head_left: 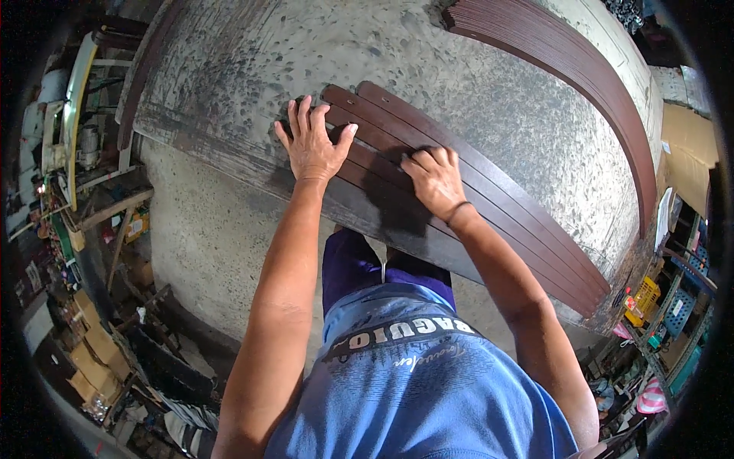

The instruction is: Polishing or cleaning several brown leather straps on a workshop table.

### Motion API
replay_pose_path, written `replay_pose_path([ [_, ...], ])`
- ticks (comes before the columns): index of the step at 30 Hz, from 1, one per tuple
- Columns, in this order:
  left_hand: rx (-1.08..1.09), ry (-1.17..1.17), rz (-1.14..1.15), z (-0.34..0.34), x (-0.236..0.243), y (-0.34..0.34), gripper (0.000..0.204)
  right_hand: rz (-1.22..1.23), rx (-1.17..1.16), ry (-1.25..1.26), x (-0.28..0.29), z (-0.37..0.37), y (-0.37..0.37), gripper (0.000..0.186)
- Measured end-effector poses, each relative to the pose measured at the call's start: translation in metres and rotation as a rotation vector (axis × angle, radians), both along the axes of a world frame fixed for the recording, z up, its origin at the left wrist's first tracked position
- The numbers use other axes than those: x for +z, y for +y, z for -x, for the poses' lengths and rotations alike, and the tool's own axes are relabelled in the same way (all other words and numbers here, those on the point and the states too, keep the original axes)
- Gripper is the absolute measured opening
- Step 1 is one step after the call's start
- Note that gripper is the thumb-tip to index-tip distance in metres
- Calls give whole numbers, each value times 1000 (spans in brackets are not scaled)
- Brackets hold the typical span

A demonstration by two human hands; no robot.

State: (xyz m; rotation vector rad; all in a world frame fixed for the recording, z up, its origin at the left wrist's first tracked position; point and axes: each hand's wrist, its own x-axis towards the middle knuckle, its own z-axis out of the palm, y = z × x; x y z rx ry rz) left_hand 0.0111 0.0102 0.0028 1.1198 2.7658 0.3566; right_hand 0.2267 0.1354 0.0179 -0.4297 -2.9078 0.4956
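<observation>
Several long, dark brown slats [489, 183] lie side by side on the worn table, running from the middle toward the lower right. Their far-left ends are rounded, and at least two show a small slot. My left hand [313, 149] is spread over the left ends of the nearer slats, fingers stretched and thumb apart, holding nothing. Farther along the slats, my right hand [436, 180] rests with its fingers curled under and pressed to the surface. Whatever lies beneath those fingers, if anything, is hidden. A dark shadow falls on the slats beside it.
A thick stack of brown slats [566, 69] lies along the far right of the scuffed grey table [252, 46]. Another brown strip [138, 99] runs along the table's left end. Shelves with a yellow basket [646, 297] stand at right; cardboard [95, 367] lies lower left.
</observation>
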Motion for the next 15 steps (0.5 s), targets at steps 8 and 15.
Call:
replay_pose_path([
  [8, -5, 8, -14, 1, -3, -1, 64, -36, 17, 17, 0, 10, -1, 28],
  [15, -21, 5, -43, 0, -1, 2, 61, -80, -19, 12, 7, 27, -9, 25],
])
